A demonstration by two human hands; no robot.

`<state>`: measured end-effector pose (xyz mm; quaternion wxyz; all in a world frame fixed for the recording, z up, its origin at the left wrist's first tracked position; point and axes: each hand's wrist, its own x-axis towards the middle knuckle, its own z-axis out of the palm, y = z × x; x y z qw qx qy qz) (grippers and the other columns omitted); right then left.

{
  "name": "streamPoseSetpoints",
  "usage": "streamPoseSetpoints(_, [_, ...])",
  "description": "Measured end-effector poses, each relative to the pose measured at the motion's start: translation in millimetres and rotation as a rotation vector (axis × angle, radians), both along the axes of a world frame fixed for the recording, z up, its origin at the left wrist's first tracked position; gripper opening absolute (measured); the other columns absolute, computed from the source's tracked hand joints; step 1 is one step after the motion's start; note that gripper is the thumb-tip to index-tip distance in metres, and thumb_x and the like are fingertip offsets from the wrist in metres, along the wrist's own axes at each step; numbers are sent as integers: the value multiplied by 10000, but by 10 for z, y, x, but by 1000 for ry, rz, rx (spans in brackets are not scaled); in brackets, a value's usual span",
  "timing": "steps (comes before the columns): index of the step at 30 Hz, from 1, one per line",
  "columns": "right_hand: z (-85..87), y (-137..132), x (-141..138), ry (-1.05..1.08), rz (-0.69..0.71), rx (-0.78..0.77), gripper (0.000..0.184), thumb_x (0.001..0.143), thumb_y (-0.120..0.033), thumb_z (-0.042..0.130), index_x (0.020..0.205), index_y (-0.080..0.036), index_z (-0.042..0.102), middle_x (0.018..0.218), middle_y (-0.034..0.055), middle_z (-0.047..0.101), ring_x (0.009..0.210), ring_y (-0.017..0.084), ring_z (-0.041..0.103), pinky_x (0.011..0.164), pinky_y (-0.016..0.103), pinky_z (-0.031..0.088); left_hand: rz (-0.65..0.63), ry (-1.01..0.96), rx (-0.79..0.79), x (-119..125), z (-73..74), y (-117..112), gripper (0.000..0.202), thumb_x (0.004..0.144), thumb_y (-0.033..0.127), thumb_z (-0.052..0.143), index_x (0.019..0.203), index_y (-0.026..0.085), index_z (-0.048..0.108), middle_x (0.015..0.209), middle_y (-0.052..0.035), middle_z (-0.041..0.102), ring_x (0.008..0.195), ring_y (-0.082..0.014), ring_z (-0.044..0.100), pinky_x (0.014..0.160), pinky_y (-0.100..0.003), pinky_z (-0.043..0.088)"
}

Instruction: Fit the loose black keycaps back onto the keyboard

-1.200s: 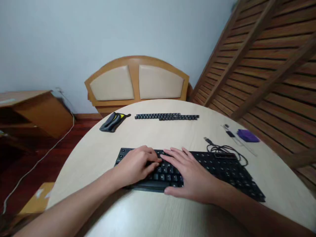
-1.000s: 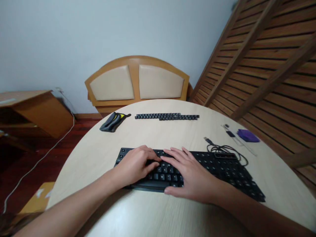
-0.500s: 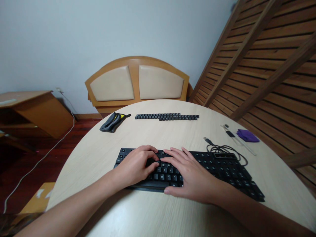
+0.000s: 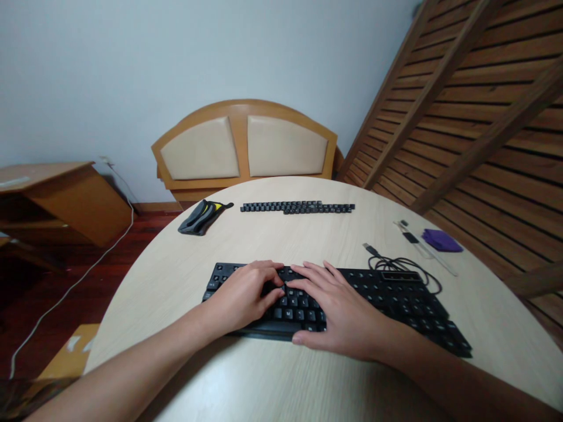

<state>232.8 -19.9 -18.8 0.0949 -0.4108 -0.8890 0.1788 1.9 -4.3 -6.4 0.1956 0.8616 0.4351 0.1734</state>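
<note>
A black keyboard (image 4: 409, 310) lies across the near part of the table. Keycaps cover its middle and lower rows, while parts of the upper rows and right side show bare key sockets. My left hand (image 4: 246, 296) rests over its left half, thumb and index finger pinched at a small black keycap (image 4: 284, 289); the fingers partly hide it. Spread over the middle of the keyboard is my right hand (image 4: 338, 308), its index fingertip beside that same keycap and its thumb along the front edge. Both palms cover many keys.
Loose black keycaps (image 4: 299, 207) stand in rows at the table's (image 4: 185, 363) far side. A dark pouch (image 4: 202, 217) with yellow trim lies left of them. At right are a coiled USB cable (image 4: 396, 265), a purple cloth (image 4: 441, 240) and a thin white tool (image 4: 444, 265).
Hardly anything differs. My left hand's fingers have shifted very slightly at the keycap; my right hand stays in place on the keyboard.
</note>
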Motion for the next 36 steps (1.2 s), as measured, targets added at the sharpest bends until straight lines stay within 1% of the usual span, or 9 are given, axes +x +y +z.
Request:
streamPoseSetpoints(8, [-9,-14,-6,9,2,11,800,717,-640,721,1378,-219,558,1542,115,428,1458,364,290,1201,611,118,-73,63,26,14,59,6,124,898,158,589,938,167,706,1297,-125,666,1236,-303,603,1034,-460,499])
streamPoseSetpoints(14, [13,-21,-19,30,7,14,795,701,-611,746,1370,-222,566,1531,122,441,1446,367,310,1198,613,125,-83,90,42,37,66,1,181,885,100,569,900,162,738,1290,-126,669,1166,-281,650,1004,-430,521])
streamPoseSetpoints(21, [6,-14,-10,38,9,2,792,708,-623,736,1373,-230,559,1541,109,428,1451,365,301,1201,607,120,-57,61,1,0,71,12,175,905,170,567,987,196,719,1294,-93,669,1148,-257,656,1005,-405,505])
streamPoseSetpoints(23, [-3,-11,-1,45,13,2,790,709,-628,734,1372,-236,558,1546,105,421,1456,359,292,1203,602,120,-49,54,-26,-6,103,17,179,924,201,546,965,202,719,1240,-84,697,1103,-250,674,968,-379,516])
streamPoseSetpoints(27, [-20,-8,11,57,16,6,793,707,-643,730,1369,-242,557,1561,101,401,1462,354,280,1204,594,124,8,48,-61,-9,135,53,221,959,258,505,960,207,721,1028,-58,759,918,-222,714,852,-335,533])
streamPoseSetpoints(29, [-24,-10,13,58,16,6,788,712,-643,726,1369,-242,557,1566,100,394,1461,353,283,1203,594,126,49,38,-54,-8,129,104,233,969,286,503,991,211,723,958,-47,765,877,-214,712,828,-325,526])
streamPoseSetpoints(32, [-24,-14,11,66,18,7,785,716,-646,724,1370,-245,556,1563,101,399,1458,356,291,1199,602,132,88,49,-27,16,121,259,233,967,313,514,1009,216,722,954,-38,764,868,-203,709,791,-299,525])
streamPoseSetpoints(34, [-18,-15,9,76,19,8,789,713,-653,723,1368,-243,560,1558,106,406,1452,361,300,1196,609,135,116,134,15,55,127,423,232,961,327,524,1032,214,713,965,-38,762,821,-195,710,723,-274,523])
streamPoseSetpoints(36, [-9,-16,7,77,20,8,791,711,-657,723,1364,-240,564,1556,106,411,1449,363,306,1195,611,135,182,238,94,108,140,629,252,956,343,535,1103,212,692,1019,-46,755,861,-206,708,725,-276,517])
